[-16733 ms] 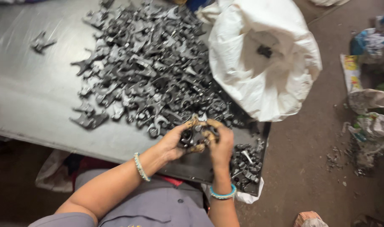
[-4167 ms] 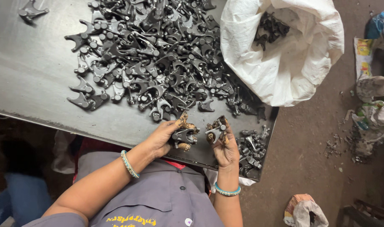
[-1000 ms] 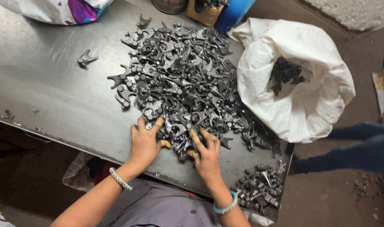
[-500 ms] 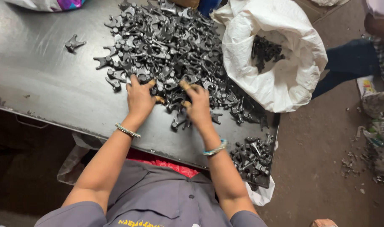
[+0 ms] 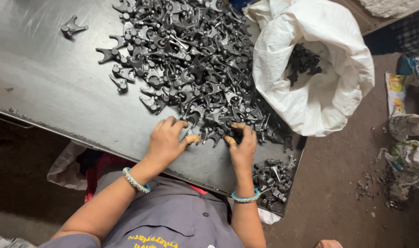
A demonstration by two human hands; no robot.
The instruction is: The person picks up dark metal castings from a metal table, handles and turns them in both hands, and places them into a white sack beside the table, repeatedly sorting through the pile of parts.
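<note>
In the head view, your left hand (image 5: 165,141) and right hand (image 5: 242,148) rest palm-down at the near edge of the heap of dark metal forgings (image 5: 191,69) on the grey tabletop (image 5: 48,92), fingers (image 5: 192,138) spread loosely and released, touching the nearest pieces without gripping any. To the right of the heap, a white sack (image 5: 319,87) stands open with more forgings inside, and one lone forging (image 5: 72,27) lies well apart to the heap's left.

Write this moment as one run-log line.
left hand: on dark forked metal parts | right hand: same pile | white woven sack: open
</note>
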